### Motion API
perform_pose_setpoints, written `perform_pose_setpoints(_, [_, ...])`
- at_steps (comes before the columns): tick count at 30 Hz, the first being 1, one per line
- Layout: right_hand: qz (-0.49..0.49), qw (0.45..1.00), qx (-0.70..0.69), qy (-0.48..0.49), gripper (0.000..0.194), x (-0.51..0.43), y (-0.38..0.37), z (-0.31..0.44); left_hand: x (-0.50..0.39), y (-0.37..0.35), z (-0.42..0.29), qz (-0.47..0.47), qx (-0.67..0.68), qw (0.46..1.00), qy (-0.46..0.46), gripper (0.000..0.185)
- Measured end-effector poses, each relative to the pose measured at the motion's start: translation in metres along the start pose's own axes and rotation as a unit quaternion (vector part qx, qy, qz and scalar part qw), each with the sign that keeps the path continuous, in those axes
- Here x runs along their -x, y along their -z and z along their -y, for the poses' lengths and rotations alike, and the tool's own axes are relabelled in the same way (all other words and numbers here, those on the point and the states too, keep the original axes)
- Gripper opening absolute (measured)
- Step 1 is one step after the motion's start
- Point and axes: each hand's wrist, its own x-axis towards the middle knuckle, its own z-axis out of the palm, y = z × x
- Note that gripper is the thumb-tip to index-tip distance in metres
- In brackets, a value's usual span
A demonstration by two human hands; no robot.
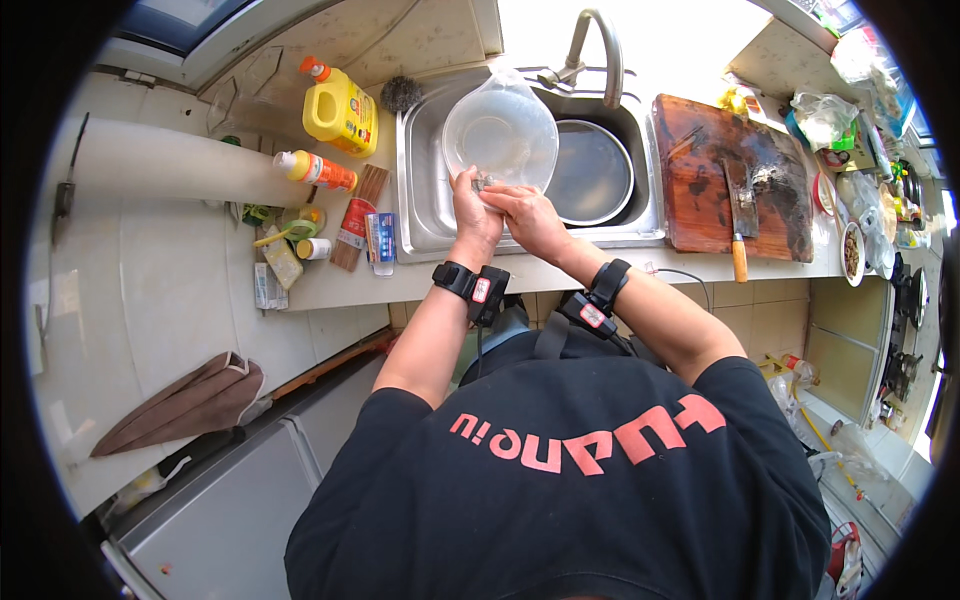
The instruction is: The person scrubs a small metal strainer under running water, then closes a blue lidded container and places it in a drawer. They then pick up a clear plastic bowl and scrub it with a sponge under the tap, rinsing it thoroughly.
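Note:
My left hand [477, 214] is cupped at the near rim of a translucent plastic bowl [501, 139] over the sink. Small greyish pieces [484, 181], too small to identify, show at its fingers. From the right, my right hand [534, 223] lays its fingers across the left palm, touching or close to those pieces; its grip is partly hidden. The bowl appears otherwise bare inside. To its right, a round metal basin [592, 169] with cloudy liquid sits in the stainless steel sink [420, 217].
The faucet [616, 60] arches behind the sink. On the right, a cleaver [741, 202] lies on a wooden cutting board [690, 195], its handle past the near edge. Left stand a yellow detergent bottle [341, 112], a steel scrubber [401, 94] and bundled chopsticks [358, 217].

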Motion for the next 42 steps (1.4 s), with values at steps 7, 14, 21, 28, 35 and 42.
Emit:
perform_pose_setpoints(7, [0.121,0.925,0.358,0.032,0.054,0.008,0.038,-0.017,0.015,0.011,-0.017,0.007,-0.058,0.998,-0.035,0.079])
perform_pose_setpoints(14, [0.134,0.984,-0.106,-0.041,0.070,0.003,-0.005,0.015,0.018,-0.001,-0.011,0.011,-0.039,0.999,-0.011,0.075])
perform_pose_setpoints(21, [0.185,0.943,0.278,0.014,0.071,0.009,0.035,-0.009,0.030,0.003,-0.025,-0.004,-0.099,0.993,-0.061,0.081])
perform_pose_setpoints(28, [0.223,0.973,0.047,-0.023,0.084,0.011,0.008,-0.003,0.016,0.004,-0.019,0.025,-0.029,0.998,-0.050,0.073])
perform_pose_setpoints(35, [0.052,0.954,0.272,0.117,0.032,-0.004,0.038,-0.053,0.025,-0.002,-0.016,0.001,-0.075,0.997,-0.028,0.050])
perform_pose_setpoints(42, [0.012,0.991,0.074,0.108,0.019,-0.016,0.003,0.002,0.015,0.009,0.014,0.009,-0.014,1.000,-0.005,0.038])
